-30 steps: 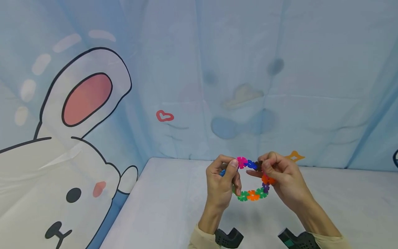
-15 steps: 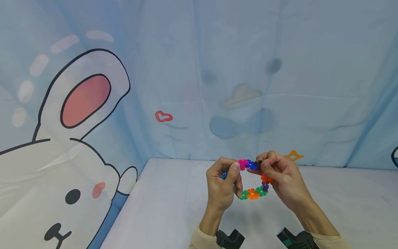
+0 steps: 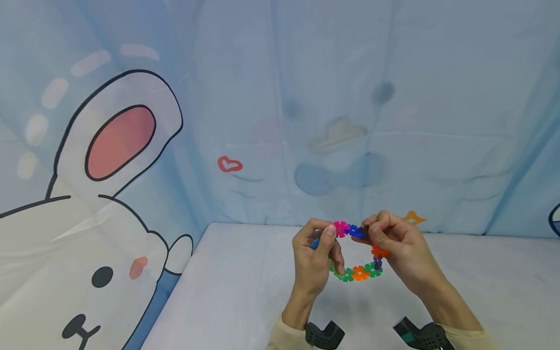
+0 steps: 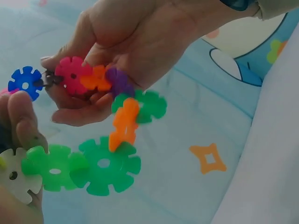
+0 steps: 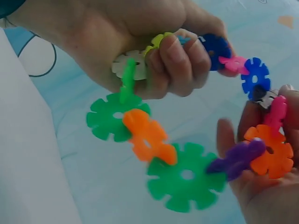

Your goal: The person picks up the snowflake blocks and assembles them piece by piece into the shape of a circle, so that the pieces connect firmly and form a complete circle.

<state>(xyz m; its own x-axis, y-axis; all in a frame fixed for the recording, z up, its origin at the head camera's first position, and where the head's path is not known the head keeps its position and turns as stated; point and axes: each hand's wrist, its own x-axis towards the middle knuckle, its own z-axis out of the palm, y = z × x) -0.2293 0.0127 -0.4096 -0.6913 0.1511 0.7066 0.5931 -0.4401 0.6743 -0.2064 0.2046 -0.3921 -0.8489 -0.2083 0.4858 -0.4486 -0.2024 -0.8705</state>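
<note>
Colourful notched snowflake discs, linked edge to edge, form a loop [image 3: 360, 273] held up above the table between both hands. My left hand [image 3: 311, 260] pinches the loop's pink disc [image 3: 341, 229] between thumb and index finger. Its other fingers curl round the left side, where white [image 5: 128, 65] and yellow discs show in the right wrist view. With thumb and fingertips, my right hand [image 3: 404, 250] pinches a dark disc [image 4: 50, 78] and the red-pink disc [image 4: 74, 75] beside it. A blue disc [image 5: 255, 78] meets the dark one; whether they are fully slotted is unclear. Green and orange discs hang below.
A white table surface [image 3: 245, 282] lies beneath the hands. Behind it hangs a light blue curtain [image 3: 271, 97] printed with a rabbit [image 3: 109, 233], a heart and clouds. Each wrist wears a dark camera mount [image 3: 324, 334].
Both hands keep their grips, with only small shifts. The lower part of the loop has swung slightly to the right, and the right hand has edged a little rightward.
</note>
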